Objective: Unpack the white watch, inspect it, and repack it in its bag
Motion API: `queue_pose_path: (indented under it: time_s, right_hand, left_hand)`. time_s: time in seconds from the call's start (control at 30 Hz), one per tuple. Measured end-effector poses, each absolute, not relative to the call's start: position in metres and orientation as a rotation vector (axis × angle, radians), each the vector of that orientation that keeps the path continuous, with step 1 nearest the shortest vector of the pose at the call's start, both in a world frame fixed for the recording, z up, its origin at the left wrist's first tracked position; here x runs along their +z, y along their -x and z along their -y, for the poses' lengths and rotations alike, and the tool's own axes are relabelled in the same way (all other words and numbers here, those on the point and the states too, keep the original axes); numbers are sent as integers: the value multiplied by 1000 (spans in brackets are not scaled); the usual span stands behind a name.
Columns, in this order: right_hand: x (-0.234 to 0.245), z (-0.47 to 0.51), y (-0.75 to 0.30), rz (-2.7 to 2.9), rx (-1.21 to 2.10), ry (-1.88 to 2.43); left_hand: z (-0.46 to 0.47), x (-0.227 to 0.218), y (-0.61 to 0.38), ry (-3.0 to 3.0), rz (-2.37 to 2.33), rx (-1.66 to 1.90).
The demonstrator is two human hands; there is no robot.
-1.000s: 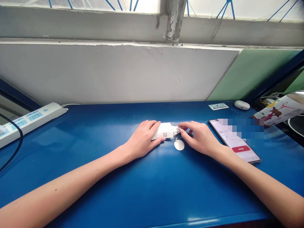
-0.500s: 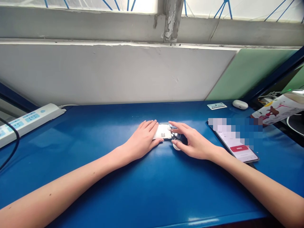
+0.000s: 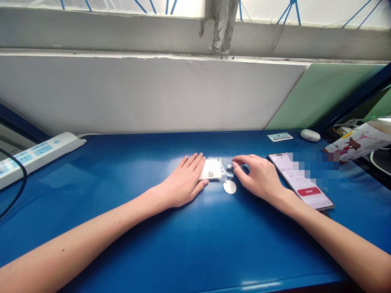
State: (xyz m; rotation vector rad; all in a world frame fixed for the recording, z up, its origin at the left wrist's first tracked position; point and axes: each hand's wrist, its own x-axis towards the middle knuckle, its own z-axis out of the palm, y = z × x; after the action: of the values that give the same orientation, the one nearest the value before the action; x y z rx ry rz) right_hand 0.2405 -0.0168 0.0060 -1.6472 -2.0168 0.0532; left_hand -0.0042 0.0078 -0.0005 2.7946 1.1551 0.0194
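Observation:
My left hand (image 3: pixel 183 183) lies flat on the blue table (image 3: pixel 189 244), its stretched fingers pressing down the left end of a small white packet (image 3: pixel 211 169) with a printed code. My right hand (image 3: pixel 259 177) is curled at the packet's right end, thumb and forefinger pinched on its clear plastic edge (image 3: pixel 227 167). A small round silver disc (image 3: pixel 229 186) lies on the table just in front of the packet, between the two hands.
A phone (image 3: pixel 302 185) with a lit screen lies right of my right hand. A white label (image 3: pixel 280 136) and a white earbud case (image 3: pixel 310 134) sit at the back right, a printed box (image 3: pixel 360 144) at the far right. A power strip (image 3: pixel 36 152) lies at the left.
My right hand, which reached over the disc and packet half a second ago, has drawn back right, uncovering the disc, and now pinches the packet's clear end. The left hand has barely moved.

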Motion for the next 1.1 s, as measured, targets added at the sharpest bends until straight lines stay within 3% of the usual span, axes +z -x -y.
queue_pose_path:
  time_s: [0.33,1.1]
  right_hand:
    - [0,19,-237,2131,327,1202]
    - [-14,18,-237,2247,350,1102]
  left_hand:
    - [-7,0,5,-2780,-1126,105]
    - [-7,0,3,-2777,-1130,92]
